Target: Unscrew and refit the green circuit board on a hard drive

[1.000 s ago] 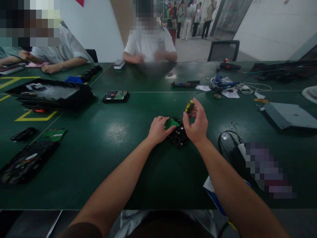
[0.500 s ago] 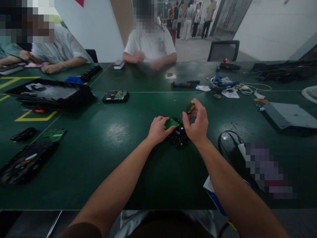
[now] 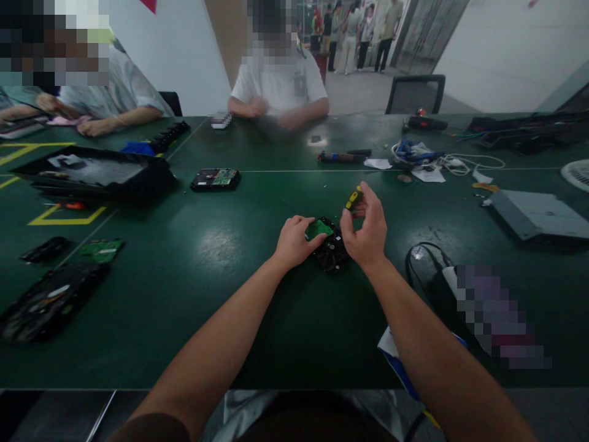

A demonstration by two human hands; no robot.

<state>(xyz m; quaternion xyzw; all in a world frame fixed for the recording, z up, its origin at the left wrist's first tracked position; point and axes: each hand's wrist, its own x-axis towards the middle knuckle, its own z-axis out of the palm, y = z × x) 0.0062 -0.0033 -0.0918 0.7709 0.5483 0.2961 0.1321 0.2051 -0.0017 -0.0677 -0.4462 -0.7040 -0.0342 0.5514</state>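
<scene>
A black hard drive [image 3: 332, 253] with a green circuit board [image 3: 318, 229] lies on the green table in front of me. My left hand [image 3: 297, 241] grips its left side, the thumb along the near edge and the fingers over the far edge. In my right hand [image 3: 367, 228], above the drive's right side, is a screwdriver with a yellow and black handle [image 3: 353, 199]. Thumb and fingertips pinch it; the handle tilts up and to the right. Its shaft and tip I cannot make out.
Another hard drive [image 3: 215, 179] lies farther off. At left are a black tray [image 3: 159, 175], a loose green board [image 3: 101, 250] and a larger black part [image 3: 55, 301]. A grey metal box [image 3: 538, 215], white cables [image 3: 478, 161] and a pouch [image 3: 492, 313] lie at right. Co-workers sit opposite.
The screwdriver handle has turned in my right fingers, so more of its yellow shows. My left hand and the hard drive stay in place.
</scene>
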